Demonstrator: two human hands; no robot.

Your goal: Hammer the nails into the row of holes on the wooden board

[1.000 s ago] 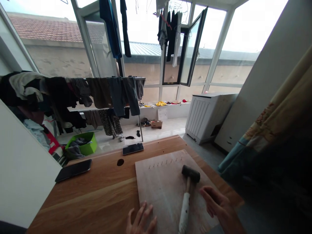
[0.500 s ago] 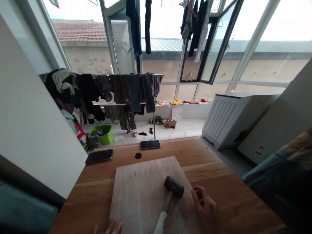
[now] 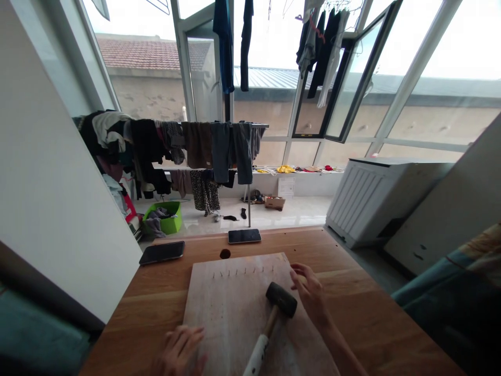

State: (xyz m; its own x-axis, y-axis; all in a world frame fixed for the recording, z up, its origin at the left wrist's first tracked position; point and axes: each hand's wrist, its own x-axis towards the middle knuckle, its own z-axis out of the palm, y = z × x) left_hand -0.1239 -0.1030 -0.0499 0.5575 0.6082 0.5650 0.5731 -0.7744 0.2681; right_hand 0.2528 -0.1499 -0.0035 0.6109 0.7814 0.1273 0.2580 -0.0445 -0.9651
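Note:
A pale wooden board lies on the brown table, with a row of several small nails standing near its far edge. A black-headed mallet with a white grip rests on the board, head pointing away from me. My right hand hovers just right of the mallet head, fingers spread, holding nothing. My left hand lies flat on the board's near left corner, fingers apart.
Two dark phones lie at the table's far edge beside a round hole. Beyond are a drying rack of clothes, a green basket, a white cabinet and open windows.
My right hand moved forward past the mallet head toward the nails. My left hand came further up onto the board. The view shifted slightly.

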